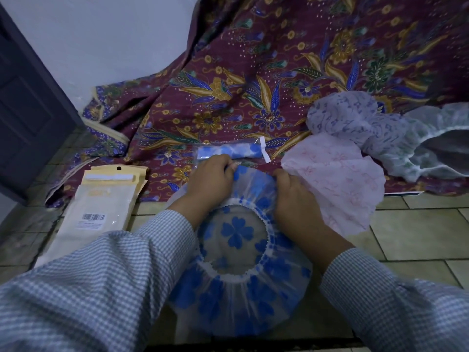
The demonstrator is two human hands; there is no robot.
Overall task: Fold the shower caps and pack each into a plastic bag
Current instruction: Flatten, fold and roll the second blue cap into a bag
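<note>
Left hand (209,177) and right hand (294,191) apart, both pinching thin, crinkly, round blue-flowered shower cap (238,280); pink cap (335,184) beside.

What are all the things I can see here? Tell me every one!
Clear plastic shower cap with blue flowers: one, held open on the floor, near centre.
Folded blue-flowered cap in a clear plastic bag: one, on the cloth beyond the hands.
Pink patterned shower cap: one, right of the hands.
Pale lilac and whitish shower caps: a heap, count unclear, far right.
Maroon batik cloth with gold and blue flowers: one, spread behind.
Cream packets with a barcode label: a stack, left.
Tiled floor: beige.
Dark door: far left.
Left hand, right hand: both grip the blue cap's far edge; checked sleeves.
</note>
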